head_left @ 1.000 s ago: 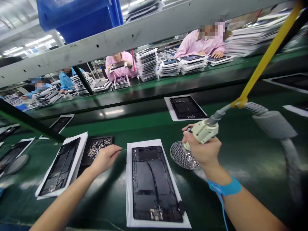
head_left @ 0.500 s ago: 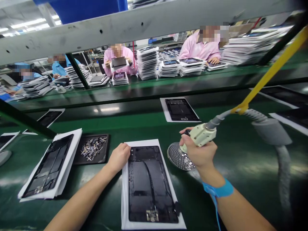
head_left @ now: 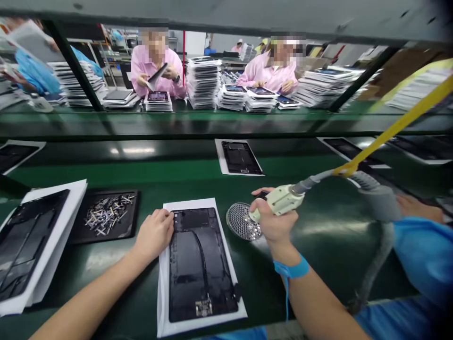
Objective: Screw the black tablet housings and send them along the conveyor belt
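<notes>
My left hand (head_left: 155,232) has its fingers curled together at the upper left edge of a black tablet housing (head_left: 193,264), gripping that edge. The housing lies on white paper (head_left: 163,302), with a thin dark cable down its middle and a small board near its lower end. My right hand (head_left: 274,219) is wrapped round a cream electric screwdriver (head_left: 285,198), whose grey cable hangs from a yellow strap. The screwdriver's front end is over a round perforated metal plate (head_left: 242,221) with shiny bits in it; its tip is hidden. A blue band (head_left: 295,269) circles my right wrist.
Left of my hand, a black tray (head_left: 130,226) holds many small parts. Another housing (head_left: 31,236) lies on paper at far left. Ahead, a housing (head_left: 242,158) rests on the green belt. A co-worker's blue sleeve (head_left: 421,255) is at right. People sit behind paper stacks (head_left: 203,85).
The camera view has turned right, shifting things leftward. A co-worker's arm in a blue sleeve has come into view at right. Both my hands keep their places on the housing and the screwdriver.
</notes>
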Tool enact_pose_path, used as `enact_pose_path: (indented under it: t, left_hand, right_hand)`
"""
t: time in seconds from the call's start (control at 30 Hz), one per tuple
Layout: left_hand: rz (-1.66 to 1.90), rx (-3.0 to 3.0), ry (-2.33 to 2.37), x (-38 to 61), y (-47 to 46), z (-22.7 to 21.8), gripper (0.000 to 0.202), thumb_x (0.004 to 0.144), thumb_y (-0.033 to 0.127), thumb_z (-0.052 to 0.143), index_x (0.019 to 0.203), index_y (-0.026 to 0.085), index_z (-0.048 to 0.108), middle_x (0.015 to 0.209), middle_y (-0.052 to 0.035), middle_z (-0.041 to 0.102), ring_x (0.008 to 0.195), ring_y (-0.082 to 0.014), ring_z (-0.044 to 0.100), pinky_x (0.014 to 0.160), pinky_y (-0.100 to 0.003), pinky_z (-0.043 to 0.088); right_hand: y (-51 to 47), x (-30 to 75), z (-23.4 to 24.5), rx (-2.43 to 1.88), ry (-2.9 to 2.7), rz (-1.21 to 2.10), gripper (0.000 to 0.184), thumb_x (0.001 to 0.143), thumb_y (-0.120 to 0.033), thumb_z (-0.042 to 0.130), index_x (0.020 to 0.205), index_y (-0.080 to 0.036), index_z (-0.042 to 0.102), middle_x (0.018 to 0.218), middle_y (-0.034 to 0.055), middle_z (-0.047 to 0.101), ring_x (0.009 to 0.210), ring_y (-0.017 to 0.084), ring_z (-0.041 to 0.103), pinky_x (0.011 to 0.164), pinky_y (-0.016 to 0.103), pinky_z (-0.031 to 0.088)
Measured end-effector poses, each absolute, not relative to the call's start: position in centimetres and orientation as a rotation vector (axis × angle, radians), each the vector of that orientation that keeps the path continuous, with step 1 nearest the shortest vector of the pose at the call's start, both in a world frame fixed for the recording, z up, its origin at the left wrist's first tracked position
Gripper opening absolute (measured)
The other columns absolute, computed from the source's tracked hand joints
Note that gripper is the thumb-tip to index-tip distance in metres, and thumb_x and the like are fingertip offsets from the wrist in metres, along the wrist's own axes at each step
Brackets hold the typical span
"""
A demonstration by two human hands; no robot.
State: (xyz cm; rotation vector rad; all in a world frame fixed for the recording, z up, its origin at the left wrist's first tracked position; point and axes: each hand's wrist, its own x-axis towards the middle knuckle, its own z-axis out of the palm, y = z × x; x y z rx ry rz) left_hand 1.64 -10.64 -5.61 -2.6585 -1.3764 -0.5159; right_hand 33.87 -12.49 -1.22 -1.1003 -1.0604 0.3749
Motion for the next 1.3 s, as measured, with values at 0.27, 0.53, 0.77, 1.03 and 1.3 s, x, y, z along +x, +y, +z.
enact_pose_path:
  t: [0.27,0.53,0.77,1.03,1.3]
  left_hand:
    - [-0.811,-2.708,-1.401,1.0,-8.9,-6.5,0.025,0.102,0.020,0.045,0.110,0.017,0.067,0.094,-0.0075,0.069,0.087,-0.0215,0.061,0.078,-0.035,0.054]
    - [-0.848,-2.784,-1.468,1.0,-8.8,-6.6,0.027,0.101,0.021,0.044,0.107,0.018,0.070,0.095,-0.0081,0.069,0.092,-0.0227,0.060,0.083,-0.037,0.053]
    - [-0.928,-2.787,-1.541,0.9,-8.5,-6.8,0.028,0.099,0.019,0.044,0.104,0.018,0.072,0.093,-0.0086,0.068,0.088,-0.0224,0.061,0.081,-0.037,0.053]
    - [-0.964,-2.842,-1.675,1.0,-8.1,-7.6,0.033,0.092,0.011,0.045,0.106,0.018,0.074,0.095,-0.0083,0.066,0.093,-0.0211,0.064,0.086,-0.035,0.054]
    - [-0.934,-2.891,-1.718,1.3,-8.3,-7.0,0.031,0.091,0.010,0.047,0.103,0.020,0.074,0.093,-0.0080,0.065,0.093,-0.0217,0.061,0.086,-0.036,0.054]
  right_hand:
    - [-12.3,34.2,-2.0,-1.167,-1.046,0.340,0.019,0.081,-0.027,0.075,0.095,-0.019,0.065,0.077,0.0005,0.070,0.047,0.011,0.062,0.047,0.026,0.054]
    - [-12.0,34.0,-2.0,-1.161,-1.033,0.339,0.022,0.079,-0.029,0.077,0.093,-0.019,0.063,0.079,0.0015,0.070,0.047,0.012,0.061,0.046,0.027,0.054]
    - [-12.3,34.2,-2.1,-1.184,-1.023,0.343,0.021,0.080,-0.030,0.077,0.092,-0.018,0.064,0.075,0.0002,0.068,0.047,0.012,0.062,0.046,0.027,0.053]
    - [-11.3,26.9,0.3,-0.944,-1.107,0.605,0.016,0.089,-0.032,0.071,0.098,-0.022,0.063,0.067,-0.0039,0.064,0.042,0.011,0.058,0.040,0.025,0.050]
    - [-7.9,17.4,-1.3,-0.861,-1.275,0.832,0.021,0.085,-0.034,0.072,0.100,-0.023,0.064,0.090,0.0041,0.071,0.070,0.017,0.069,0.058,0.029,0.059]
